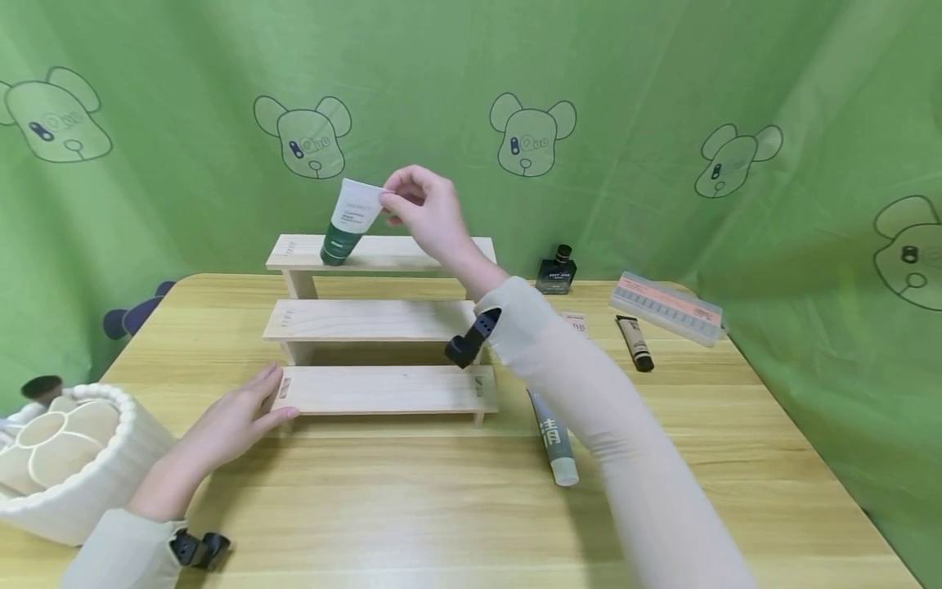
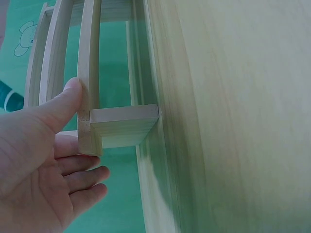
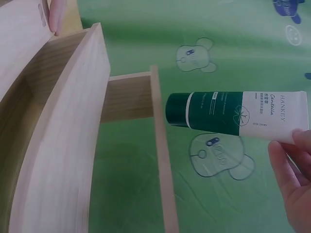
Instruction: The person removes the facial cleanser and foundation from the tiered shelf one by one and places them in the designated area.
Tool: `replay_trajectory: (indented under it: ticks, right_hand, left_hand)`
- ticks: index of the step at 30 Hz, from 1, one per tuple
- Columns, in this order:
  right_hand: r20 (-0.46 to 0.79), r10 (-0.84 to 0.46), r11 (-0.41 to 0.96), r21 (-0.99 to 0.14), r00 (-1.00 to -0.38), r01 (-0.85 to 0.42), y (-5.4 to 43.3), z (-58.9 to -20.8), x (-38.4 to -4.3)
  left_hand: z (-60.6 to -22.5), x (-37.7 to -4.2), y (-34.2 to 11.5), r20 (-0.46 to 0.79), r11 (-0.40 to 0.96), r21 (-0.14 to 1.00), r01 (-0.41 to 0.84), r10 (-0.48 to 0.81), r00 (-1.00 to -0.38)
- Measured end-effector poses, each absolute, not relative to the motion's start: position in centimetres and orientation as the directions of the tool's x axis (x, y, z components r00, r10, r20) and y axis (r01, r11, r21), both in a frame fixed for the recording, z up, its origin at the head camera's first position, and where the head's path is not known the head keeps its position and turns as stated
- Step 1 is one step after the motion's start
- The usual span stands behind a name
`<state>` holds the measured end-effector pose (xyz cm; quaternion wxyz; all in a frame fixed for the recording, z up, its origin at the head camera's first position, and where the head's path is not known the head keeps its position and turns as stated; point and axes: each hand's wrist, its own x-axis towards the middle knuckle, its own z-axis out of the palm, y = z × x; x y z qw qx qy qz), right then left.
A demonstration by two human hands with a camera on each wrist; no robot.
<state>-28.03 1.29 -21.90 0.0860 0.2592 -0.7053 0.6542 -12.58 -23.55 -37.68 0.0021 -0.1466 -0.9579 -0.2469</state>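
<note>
My right hand pinches a white and green squeeze tube by one corner of its flat white end. The tube tilts with its dark green cap down, over the left part of the top step of a wooden three-step display rack. From the right wrist view, a small gap shows between the cap and the edge of the top plank. At the rack's lowest step, my left hand holds the left end, thumb on the plank and fingers around its end.
A white ribbed basket with a brush and cream-coloured items stands at the left. Right of the rack are a grey-blue tube, a dark perfume bottle, a small beige tube and a clear flat case. Behind hangs a green curtain.
</note>
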Motion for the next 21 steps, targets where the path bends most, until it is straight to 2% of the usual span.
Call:
replay_trajectory:
  ticks: [12,21]
  right_hand:
    - [0.457,-0.188,-0.076,-0.889,-0.869,-0.451,8.2,-22.1,-26.3]
    - [0.459,-0.151,-0.017,-0.887,-0.875,-0.462,13.2,-23.9,-24.7]
  left_hand:
    - [-37.8,-12.6,-23.7,0.089,0.835,0.464,0.296,0.289,-0.953]
    - [-37.7,-12.6,-23.8,0.083,0.84,0.46,0.287,0.281,-0.956]
